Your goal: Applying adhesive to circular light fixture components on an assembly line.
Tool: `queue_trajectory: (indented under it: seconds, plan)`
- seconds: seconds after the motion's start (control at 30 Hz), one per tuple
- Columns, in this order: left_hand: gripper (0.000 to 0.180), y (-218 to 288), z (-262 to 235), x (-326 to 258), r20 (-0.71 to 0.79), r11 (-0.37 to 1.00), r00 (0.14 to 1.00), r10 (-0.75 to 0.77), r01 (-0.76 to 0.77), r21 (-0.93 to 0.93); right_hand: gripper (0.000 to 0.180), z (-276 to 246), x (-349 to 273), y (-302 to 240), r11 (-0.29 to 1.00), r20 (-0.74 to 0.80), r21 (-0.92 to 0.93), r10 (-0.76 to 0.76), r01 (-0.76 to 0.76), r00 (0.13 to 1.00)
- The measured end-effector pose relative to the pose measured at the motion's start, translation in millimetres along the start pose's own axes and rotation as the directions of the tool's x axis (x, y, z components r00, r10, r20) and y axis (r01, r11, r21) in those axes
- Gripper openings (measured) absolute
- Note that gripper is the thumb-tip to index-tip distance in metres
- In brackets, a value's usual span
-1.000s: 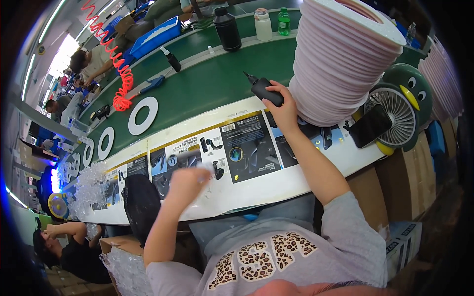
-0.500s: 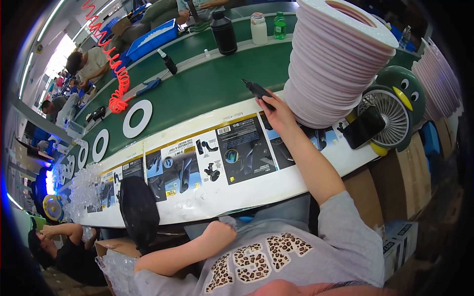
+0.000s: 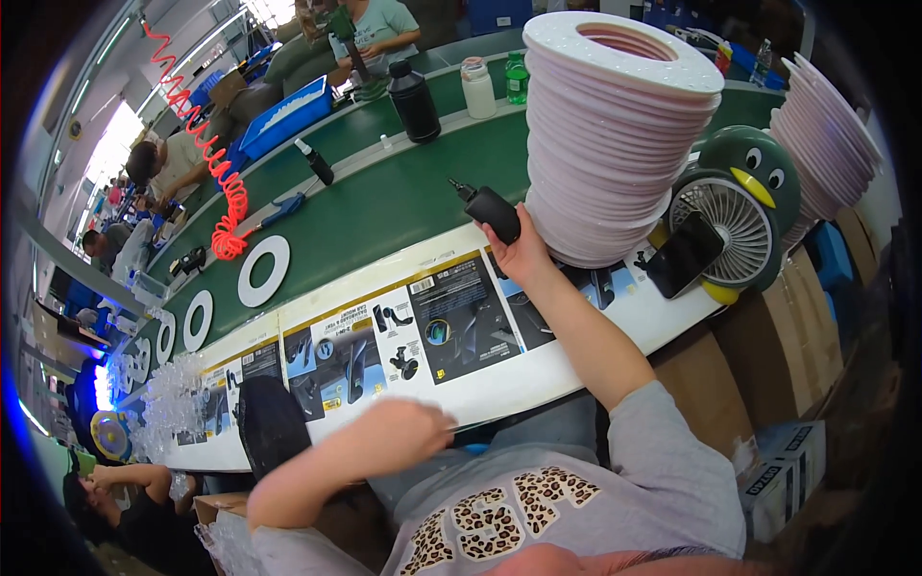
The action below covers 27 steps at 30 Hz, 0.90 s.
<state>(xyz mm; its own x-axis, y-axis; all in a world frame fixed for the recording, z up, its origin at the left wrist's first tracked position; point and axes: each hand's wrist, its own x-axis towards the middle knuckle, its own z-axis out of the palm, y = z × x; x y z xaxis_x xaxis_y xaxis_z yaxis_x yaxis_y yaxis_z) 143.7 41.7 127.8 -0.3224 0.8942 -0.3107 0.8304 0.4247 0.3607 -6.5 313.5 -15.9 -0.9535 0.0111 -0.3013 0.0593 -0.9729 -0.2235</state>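
Observation:
A small black squeeze bottle [image 3: 494, 215] with a pointed nozzle is gripped in my right hand [image 3: 523, 255]. The nozzle tilts up and away to the left, above the edge between the white tabletop and the green belt. Close by on the right stands a tall stack of white rings [image 3: 600, 192]. My left hand [image 3: 408, 434] hovers near the front table edge with its fingers curled; what they hold, if anything, is hidden. Beneath and beyond it, printed packaging sheets [image 3: 459, 317] lie along the white tabletop [image 3: 485, 398].
Single white rings [image 3: 251, 280] lie on the green belt [image 3: 384, 192]. A penguin-shaped fan [image 3: 759, 206] with a phone [image 3: 685, 254] against it stands right. Bottles, including a large black one [image 3: 414, 104], line the far side. Clear plastic pieces [image 3: 171, 408] and a black pouch [image 3: 271, 427] are left.
My left hand has risen from the table edge and moved over the tabletop. The squeeze bottle has turned in my right hand, showing more of its body. The whole view has shifted slightly.

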Motion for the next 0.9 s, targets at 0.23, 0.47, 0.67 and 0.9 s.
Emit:
queue_trajectory:
  seconds: [0.23,0.47,0.67,0.9]
  plan:
    - [0.048,24.8,-175.0,103.9,-0.722,0.873,0.515,0.461,-0.116,0.475,0.054,-11.5,7.1,1.3,0.999,-0.004,0.006,-0.032,0.032,0.999]
    - [0.082,63.8,-267.3,184.7,-0.421,0.883,0.811,0.407,-0.233,0.407,0.048,5.1,-6.0,12.3,1.0,-0.019,-0.009,0.02,-0.02,1.0]
    - [0.064,81.7,-275.7,228.2,-0.214,0.829,0.941,0.263,-0.108,0.548,0.049,0.8,-4.3,10.1,1.0,0.001,0.016,-0.02,0.02,1.0]
    - [0.049,85.8,-278.9,223.9,-0.245,0.839,0.93,0.273,-0.105,0.534,0.051,3.1,-4.0,8.9,1.0,0.02,0.016,0.023,-0.023,1.0]
